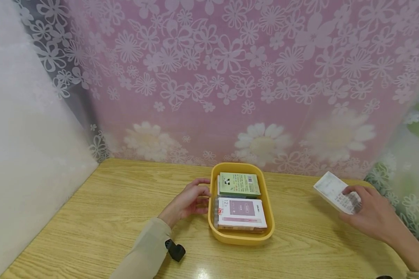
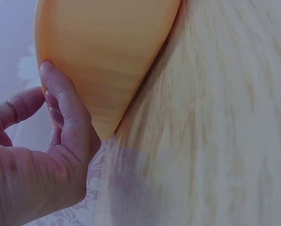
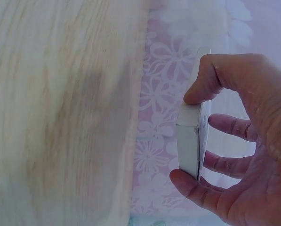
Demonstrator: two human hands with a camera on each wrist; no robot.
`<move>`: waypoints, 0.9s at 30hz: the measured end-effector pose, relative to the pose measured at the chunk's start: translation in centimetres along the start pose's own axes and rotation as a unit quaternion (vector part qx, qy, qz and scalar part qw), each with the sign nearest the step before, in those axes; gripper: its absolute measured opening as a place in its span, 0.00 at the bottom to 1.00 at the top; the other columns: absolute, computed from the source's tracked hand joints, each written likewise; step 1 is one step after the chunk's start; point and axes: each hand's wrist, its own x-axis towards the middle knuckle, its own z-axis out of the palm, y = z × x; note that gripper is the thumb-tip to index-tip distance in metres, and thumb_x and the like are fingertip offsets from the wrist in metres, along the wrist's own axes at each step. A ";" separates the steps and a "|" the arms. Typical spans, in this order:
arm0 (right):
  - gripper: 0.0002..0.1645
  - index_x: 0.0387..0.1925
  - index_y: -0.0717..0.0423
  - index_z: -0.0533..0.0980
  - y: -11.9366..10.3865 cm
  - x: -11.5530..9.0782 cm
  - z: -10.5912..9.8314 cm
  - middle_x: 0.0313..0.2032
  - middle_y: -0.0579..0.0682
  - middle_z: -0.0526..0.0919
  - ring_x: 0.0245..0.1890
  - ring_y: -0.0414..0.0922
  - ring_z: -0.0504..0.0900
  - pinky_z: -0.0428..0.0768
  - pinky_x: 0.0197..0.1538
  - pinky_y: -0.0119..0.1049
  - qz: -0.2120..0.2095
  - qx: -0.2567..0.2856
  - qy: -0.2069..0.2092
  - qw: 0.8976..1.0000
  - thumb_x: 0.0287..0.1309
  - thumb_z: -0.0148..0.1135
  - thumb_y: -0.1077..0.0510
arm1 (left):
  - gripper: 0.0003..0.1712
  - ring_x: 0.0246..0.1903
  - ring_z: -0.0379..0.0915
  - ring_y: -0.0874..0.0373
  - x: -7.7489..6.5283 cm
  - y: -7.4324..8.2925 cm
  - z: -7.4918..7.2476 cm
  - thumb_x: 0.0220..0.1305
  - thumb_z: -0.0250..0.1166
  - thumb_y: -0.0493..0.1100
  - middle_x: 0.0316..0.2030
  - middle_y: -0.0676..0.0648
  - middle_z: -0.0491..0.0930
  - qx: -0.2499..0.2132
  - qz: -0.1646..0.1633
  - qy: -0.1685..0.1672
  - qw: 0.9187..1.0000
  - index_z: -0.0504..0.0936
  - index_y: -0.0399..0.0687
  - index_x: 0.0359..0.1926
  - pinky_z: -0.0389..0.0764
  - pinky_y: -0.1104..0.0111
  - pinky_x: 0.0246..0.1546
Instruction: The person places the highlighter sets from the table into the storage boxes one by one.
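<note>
My left hand (image 1: 190, 199) is at the left side of a yellow plastic basket (image 1: 242, 238), and its thumb and fingers pinch the rim. In the left wrist view a finger lies along the basket's outer wall (image 2: 107, 52). Inside the basket lie a green box with a panda picture (image 1: 237, 183) and, nearer me, a white and purple box marked 12 (image 1: 242, 212). Off to the right, my right hand (image 1: 375, 213) grips a small flat white box (image 1: 329, 188) by its edges, tilted and raised over the table. Printed text covers part of its upper face.
The wood-grain table (image 1: 125, 201) ends at the back against a pink flowered curtain (image 1: 195, 97). Pale sheeting (image 1: 31, 135) hangs at the left, and more flowered cloth (image 1: 405, 193) closes off the right. A black device (image 1: 175, 250) is fixed at my left cuff.
</note>
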 end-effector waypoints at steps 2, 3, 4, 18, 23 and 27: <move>0.35 0.49 0.58 0.73 -0.3 0.0 0.1 0.57 0.75 0.68 0.44 0.70 0.73 0.69 0.35 0.56 -0.008 0.005 0.010 1.000 0.41 0.80 0.52 | 0.31 0.28 0.74 0.59 0.0 0.0 0.0 0.62 0.58 0.38 0.31 0.53 0.76 0.001 0.000 -0.001 1.000 0.68 0.51 0.67 0.82 0.69 0.25; 0.35 0.49 0.58 0.73 -0.5 0.0 0.1 0.57 0.75 0.69 0.45 0.70 0.72 0.69 0.35 0.55 -0.014 0.007 0.017 1.000 0.40 0.81 0.53 | 0.31 0.28 0.74 0.59 0.0 0.0 0.0 0.62 0.58 0.38 0.31 0.53 0.76 0.001 0.001 -0.001 1.000 0.68 0.51 0.67 0.82 0.69 0.25; 0.35 0.48 0.57 0.73 -0.7 0.0 0.1 0.57 0.74 0.69 0.46 0.70 0.72 0.69 0.36 0.56 -0.021 0.009 0.024 0.999 0.39 0.81 0.53 | 0.31 0.28 0.74 0.59 0.0 0.0 0.0 0.62 0.58 0.38 0.31 0.53 0.76 0.001 0.001 -0.002 1.000 0.68 0.51 0.67 0.82 0.69 0.25; 0.36 0.45 0.55 0.74 -3.5 0.6 -0.3 0.49 0.67 0.77 0.40 0.63 0.75 0.67 0.34 0.44 -0.076 0.014 0.077 0.994 0.31 0.83 0.56 | 0.31 0.27 0.75 0.60 -0.1 0.0 -0.1 0.63 0.58 0.38 0.32 0.52 0.76 0.004 0.003 -0.002 1.000 0.68 0.51 0.68 0.83 0.70 0.25; 0.36 0.45 0.55 0.75 -4.4 0.8 -0.4 0.47 0.65 0.79 0.39 0.60 0.75 0.67 0.33 0.42 -0.083 0.008 0.076 0.994 0.30 0.83 0.56 | 0.31 0.27 0.75 0.60 -0.1 0.0 -0.1 0.63 0.58 0.39 0.32 0.52 0.76 0.003 0.003 -0.002 1.000 0.68 0.51 0.68 0.83 0.70 0.25; 0.36 0.45 0.55 0.75 -4.9 0.9 -0.3 0.48 0.65 0.78 0.41 0.61 0.75 0.68 0.34 0.43 -0.088 0.012 0.075 0.993 0.30 0.84 0.56 | 0.31 0.27 0.74 0.60 0.0 -0.1 -0.1 0.62 0.58 0.38 0.31 0.52 0.75 0.002 0.003 -0.001 1.000 0.68 0.51 0.68 0.82 0.70 0.24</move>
